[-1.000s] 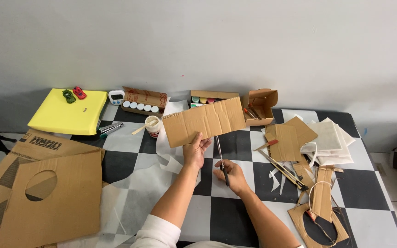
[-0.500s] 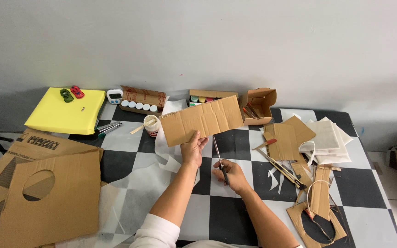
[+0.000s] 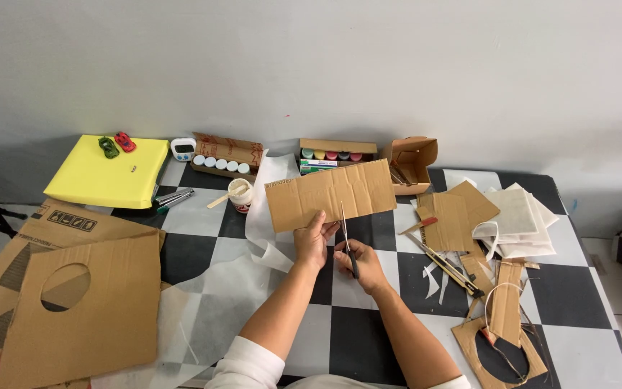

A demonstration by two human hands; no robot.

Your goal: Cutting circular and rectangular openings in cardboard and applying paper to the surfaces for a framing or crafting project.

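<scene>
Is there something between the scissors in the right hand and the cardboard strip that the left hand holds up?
Nothing visible. The scissors in the right hand already meet the lower edge of the cardboard strip, beside the left hand.

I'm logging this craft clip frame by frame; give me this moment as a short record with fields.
left hand: left hand holds the cardboard strip by its lower edge, raised above the table
right hand: right hand grips scissors, blades pointing up at the strip's lower edge
surface: checkered table
left side: cardboard sheet with round hole, yellow box
behind: glue jar, paint pots box
right side: cardboard scraps
</scene>
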